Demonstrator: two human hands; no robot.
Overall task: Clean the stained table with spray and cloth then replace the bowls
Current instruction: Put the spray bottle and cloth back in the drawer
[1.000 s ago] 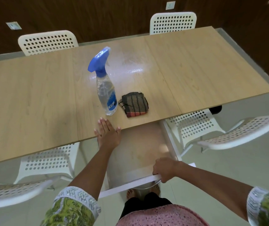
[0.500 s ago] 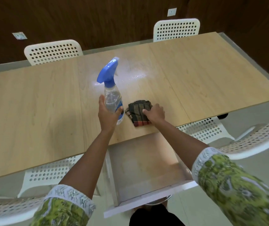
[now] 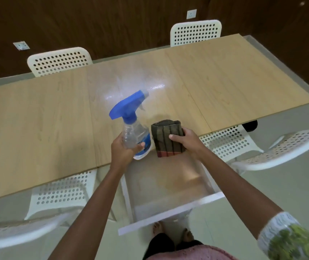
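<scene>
Over the near edge of the wooden table (image 3: 224,87), the person's left hand (image 3: 122,152) is wrapped round the clear body of the spray bottle (image 3: 134,136), its blue trigger head tilted away towards the shiny middle panel. Just beside it, the right hand (image 3: 186,140) grips the folded dark striped cloth (image 3: 166,139), thumb across its top, both things lifted off the surface. Below the hands an open white drawer (image 3: 170,212) juts out from under the table, and white perforated chairs (image 3: 58,60) stand around it.
</scene>
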